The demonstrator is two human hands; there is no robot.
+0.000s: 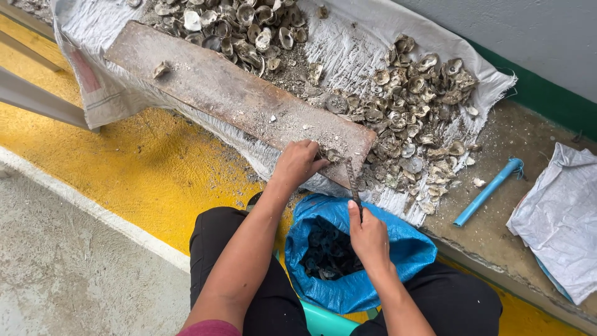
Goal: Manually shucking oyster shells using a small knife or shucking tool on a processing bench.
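Fingers of the right hand (pixel 369 235) wrap tight round a thin metal rod (pixel 352 180); left hand (pixel 298 162) fingers pinch a small shell (pixel 331 154) on the plank (pixel 230 93) edge. Shell looks hard, rough, likely brittle: best gripped by its rims.

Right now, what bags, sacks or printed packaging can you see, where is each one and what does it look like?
Blue plastic bag: in the person's lap, open, dark pieces inside.
White woven sack: spread under the shells and plank, with a red printed patch at its left edge.
Second white sack: crumpled at far right on the concrete.
No signs or screens.
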